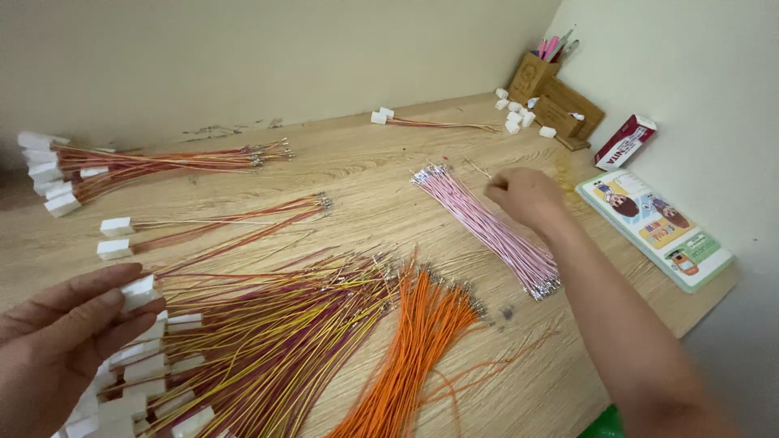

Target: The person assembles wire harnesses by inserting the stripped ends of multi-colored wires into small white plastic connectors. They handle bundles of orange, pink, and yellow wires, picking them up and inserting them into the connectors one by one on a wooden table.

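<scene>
The left hand (57, 324) pinches a white connector (138, 292) between thumb and fingers, gripping it at the near left edge of the worktop (365, 162). Thin red and yellow wires run from that connector toward the pink wires. The right hand (523, 195) reaches over the pink wires (487, 227), fingers curled loosely at their far end; whether it grips one cannot be told.

The pink wires serve as landmark, lying in a straight bundle with metal tips at both ends. Just nearer the person than them lies a bundle of orange wires (414, 341). Left of the orange ones spreads a big heap of red and yellow harnesses (268, 332) with white plugs at the near end, beside the left hand. Further left of the pink wires lie two separate harnesses (211, 223), and beyond those a finished pile (138, 166). Beyond the pink wires, toward the wall, lies a single harness (430, 123).

Right of the pink wires, a flat rectangular card (653, 227) with a green border and coloured cartoon pictures lies near the worktop's edge. Beyond it a small red and white box (625, 139) leans against the wall. Further on, a wooden pen holder (535, 77) stands in the corner, with loose white connectors (515, 113) scattered before it.
</scene>
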